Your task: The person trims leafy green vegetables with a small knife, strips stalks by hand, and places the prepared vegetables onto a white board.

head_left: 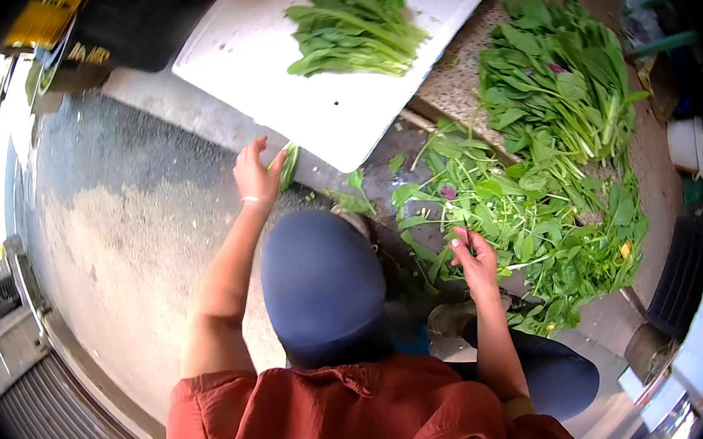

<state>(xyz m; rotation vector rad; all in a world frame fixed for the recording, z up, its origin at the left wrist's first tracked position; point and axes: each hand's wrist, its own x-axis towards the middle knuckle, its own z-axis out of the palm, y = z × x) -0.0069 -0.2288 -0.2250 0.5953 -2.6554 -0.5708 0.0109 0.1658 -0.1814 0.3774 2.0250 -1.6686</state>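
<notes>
My left hand (256,174) is at the near-left side of the white board, its thumb and fingers apart. A small bunch of green stems (286,168) shows just beyond the thumb, with nothing visible in the gap between thumb and fingers. My right hand (476,263) is over the near edge of a loose heap of leafy greens (530,223), fingers bent around a thin, dark, blade-like thing (468,234) too small to name. On the white board (271,83) lies a neat bunch of leafy greens (358,28), stems toward the lower right.
A larger pile of leafy greens (553,73) rests on the speckled slab (462,90) to the right. Loose leaves (355,189) are scattered below the board's near corner. A black bag (130,29) stands at upper left, a white container (687,145) at far right. My knee (321,277) rises between my hands.
</notes>
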